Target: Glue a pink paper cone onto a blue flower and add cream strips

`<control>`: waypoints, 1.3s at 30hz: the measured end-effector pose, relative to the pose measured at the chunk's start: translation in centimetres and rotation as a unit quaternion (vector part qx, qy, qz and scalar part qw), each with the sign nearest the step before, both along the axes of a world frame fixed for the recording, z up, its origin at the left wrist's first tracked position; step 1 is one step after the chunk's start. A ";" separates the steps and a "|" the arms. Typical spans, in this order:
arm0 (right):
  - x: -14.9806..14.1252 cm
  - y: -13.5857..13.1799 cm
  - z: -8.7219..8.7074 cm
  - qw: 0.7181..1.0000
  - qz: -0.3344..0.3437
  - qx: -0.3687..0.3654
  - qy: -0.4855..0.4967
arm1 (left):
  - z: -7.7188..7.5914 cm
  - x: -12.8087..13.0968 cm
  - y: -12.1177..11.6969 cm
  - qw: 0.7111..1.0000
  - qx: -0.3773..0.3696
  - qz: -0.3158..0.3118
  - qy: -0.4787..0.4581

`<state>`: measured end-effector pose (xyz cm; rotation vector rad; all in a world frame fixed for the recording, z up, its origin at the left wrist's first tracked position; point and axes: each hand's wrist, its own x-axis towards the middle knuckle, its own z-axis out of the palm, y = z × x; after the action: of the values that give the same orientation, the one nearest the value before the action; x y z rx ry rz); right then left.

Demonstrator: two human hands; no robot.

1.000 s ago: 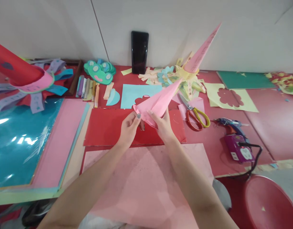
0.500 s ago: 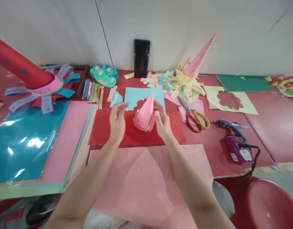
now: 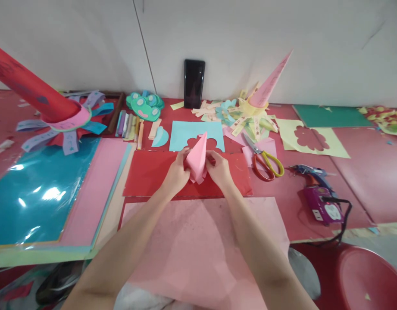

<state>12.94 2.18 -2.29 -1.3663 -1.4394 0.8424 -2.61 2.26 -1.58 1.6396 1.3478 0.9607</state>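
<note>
A small pink paper cone [image 3: 197, 158] with a fringe of cut tabs round its base is between my hands, its tip pointing up. My left hand [image 3: 178, 173] closes on its left side, the fingertips partly hidden behind the paper. On the right side my right hand [image 3: 219, 168] pinches the cone low down, near the tabs. Under both hands lies a red sheet [image 3: 149, 174]. Just behind the cone is a light blue sheet [image 3: 180, 131] with a flower shape cut out of it.
Scissors [image 3: 266, 161] lie to the right, with a glue gun [image 3: 311, 170] and a purple power socket [image 3: 323, 206] beyond. A finished pink cone [image 3: 270, 84] and a red paper tube [image 3: 33, 88] stand at the back. A phone [image 3: 194, 84] leans on the wall. Plastic-wrapped teal paper [image 3: 46, 193] lies left.
My left hand has moved right, from apart to touching the cone. My right hand has closed in on its right side. The cone is tilted a little differently.
</note>
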 end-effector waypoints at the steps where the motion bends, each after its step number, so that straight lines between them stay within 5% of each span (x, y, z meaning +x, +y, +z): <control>1: 0.0 0.0 -0.1 1.000 0.000 -0.006 -0.009 | -0.1 0.0 0.0 1.000 0.001 0.005 0.013; 14: 0.2 0.2 -0.2 0.998 0.017 0.008 -0.063 | -0.6 -0.3 -0.1 0.985 0.044 -0.044 0.162; 20: 0.8 -0.7 0.6 0.992 0.042 0.004 -0.122 | 1.3 -1.4 -0.3 0.958 0.013 -0.102 0.267; 25: 2.1 -2.3 0.8 0.969 0.062 0.068 -0.228 | 2.7 -3.0 -0.7 0.945 0.002 -0.173 0.277; 39: 2.8 -2.8 -1.2 0.926 0.093 0.097 -0.352 | 0.2 -3.7 -0.5 0.882 0.076 -0.173 0.431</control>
<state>15.77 -0.65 -3.48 -1.4615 -2.1655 0.2966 -6.28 1.77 -1.40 2.4780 1.4451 0.0790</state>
